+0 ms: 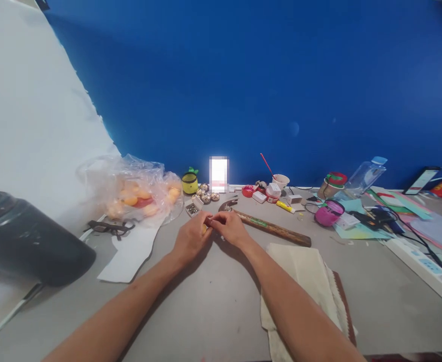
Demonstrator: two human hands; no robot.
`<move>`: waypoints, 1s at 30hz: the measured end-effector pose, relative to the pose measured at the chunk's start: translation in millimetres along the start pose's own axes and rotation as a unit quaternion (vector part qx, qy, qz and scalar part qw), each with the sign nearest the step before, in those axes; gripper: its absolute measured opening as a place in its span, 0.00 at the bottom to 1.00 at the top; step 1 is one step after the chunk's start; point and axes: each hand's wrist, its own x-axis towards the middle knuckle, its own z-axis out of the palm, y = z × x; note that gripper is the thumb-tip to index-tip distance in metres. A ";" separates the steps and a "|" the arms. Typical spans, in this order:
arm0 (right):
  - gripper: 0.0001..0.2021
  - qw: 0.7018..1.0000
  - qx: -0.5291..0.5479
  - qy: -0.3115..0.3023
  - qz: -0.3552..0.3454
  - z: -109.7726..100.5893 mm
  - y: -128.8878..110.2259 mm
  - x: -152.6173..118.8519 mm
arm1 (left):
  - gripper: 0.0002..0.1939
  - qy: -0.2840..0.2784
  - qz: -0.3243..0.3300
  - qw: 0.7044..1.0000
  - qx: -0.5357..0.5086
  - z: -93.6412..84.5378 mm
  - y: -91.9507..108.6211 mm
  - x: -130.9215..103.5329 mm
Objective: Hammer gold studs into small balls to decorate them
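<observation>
Both forearms reach forward over the grey table (213,296), and the two hands meet near its middle. The left hand (191,237) is curled, fingers pressed together, around a small yellow piece (204,229) that shows only as a sliver between thumb and fingers. The right hand (229,227) lies knuckles up, its fingertips drawn together and touching the left hand's fingertips at that same piece; what exactly it pinches is too small to tell. Just behind the right hand lies a hammer (269,226), head to the left, wooden handle running right and toward the viewer. A folded cream cloth (304,271) lies beside the right forearm. Behind the left hand sits a small open box of metal bits (193,208), with a clear plastic bag of orange pieces (138,193) to its left and a white sheet (130,254) below the bag. A yellow cup (190,183) stands against the blue wall (266,85). A pink bowl (328,213) and coloured papers (360,229) lie far right.
</observation>
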 end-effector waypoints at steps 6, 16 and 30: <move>0.09 0.988 0.092 -0.102 0.065 -3.9 1.9 -3.2 | 0.10 -0.042 0.093 0.993 0.066 6.2 -17.0 -8.9; 0.09 0.987 0.097 -0.062 0.115 3.7 2.9 -4.8 | 0.05 -0.034 0.048 0.997 0.057 9.1 -16.3 -12.9; 0.10 0.970 0.169 -0.103 0.139 -4.8 12.1 -1.8 | 0.07 -0.064 -0.051 0.992 -0.099 0.5 -17.1 -5.5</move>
